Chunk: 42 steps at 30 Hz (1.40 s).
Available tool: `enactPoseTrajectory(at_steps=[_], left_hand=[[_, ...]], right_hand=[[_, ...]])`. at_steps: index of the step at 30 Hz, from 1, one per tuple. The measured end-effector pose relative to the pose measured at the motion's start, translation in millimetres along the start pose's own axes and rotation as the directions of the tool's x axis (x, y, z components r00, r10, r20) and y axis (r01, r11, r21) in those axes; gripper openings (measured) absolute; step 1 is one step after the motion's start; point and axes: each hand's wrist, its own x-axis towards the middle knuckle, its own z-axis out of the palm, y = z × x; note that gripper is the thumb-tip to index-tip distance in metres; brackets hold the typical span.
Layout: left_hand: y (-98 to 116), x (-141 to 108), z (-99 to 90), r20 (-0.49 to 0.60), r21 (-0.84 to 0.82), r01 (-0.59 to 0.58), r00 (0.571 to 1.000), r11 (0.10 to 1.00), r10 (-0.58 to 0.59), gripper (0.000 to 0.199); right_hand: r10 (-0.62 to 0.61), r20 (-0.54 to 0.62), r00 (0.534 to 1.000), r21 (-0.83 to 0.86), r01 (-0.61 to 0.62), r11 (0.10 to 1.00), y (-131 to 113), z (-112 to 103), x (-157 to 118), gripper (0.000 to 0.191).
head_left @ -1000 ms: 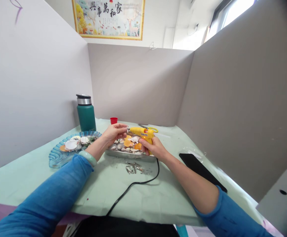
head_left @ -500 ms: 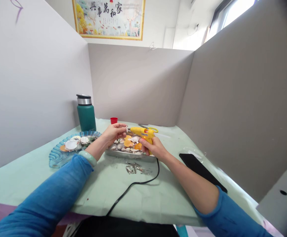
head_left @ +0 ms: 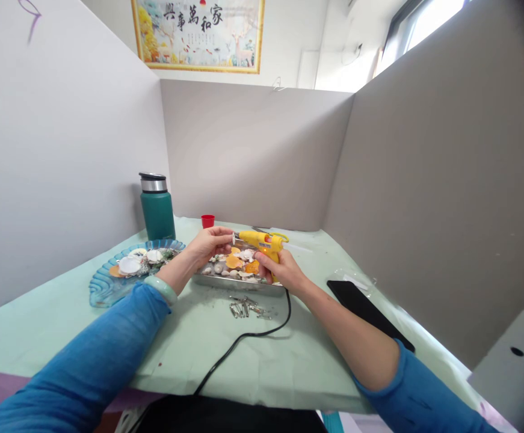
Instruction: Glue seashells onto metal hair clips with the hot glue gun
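My right hand (head_left: 283, 269) grips a yellow hot glue gun (head_left: 262, 241) above a metal tray (head_left: 239, 282) of seashells. The gun's nozzle points left. My left hand (head_left: 207, 242) pinches a small pale piece, probably a shell (head_left: 233, 238), right at the nozzle tip. The gun's black cord (head_left: 243, 337) runs down across the green table toward me. Both hands hover over the tray's far half.
A blue glass dish (head_left: 103, 285) with shells lies at the left, a green flask (head_left: 157, 207) behind it. A small red cup (head_left: 207, 220) and yellow-handled scissors (head_left: 276, 234) sit at the back. Metal clips (head_left: 246, 308) lie before the tray; a black phone (head_left: 365, 304) lies right. Grey partitions enclose the table.
Hardly anything moved. The glue gun and both hands rose very slightly, staying nozzle to piece above the tray.
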Motion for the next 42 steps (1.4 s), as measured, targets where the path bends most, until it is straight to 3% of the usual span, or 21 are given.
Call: enactPoseTrajectory(at_steps=[42], left_hand=[[3.8, -0.5, 0.0, -0.017, 0.003, -0.022, 1.0, 1.0, 0.022, 0.026]], right_hand=[[0.015, 0.028, 0.999, -0.061, -0.013, 0.998, -1.2, 0.5, -0.7, 0.044]])
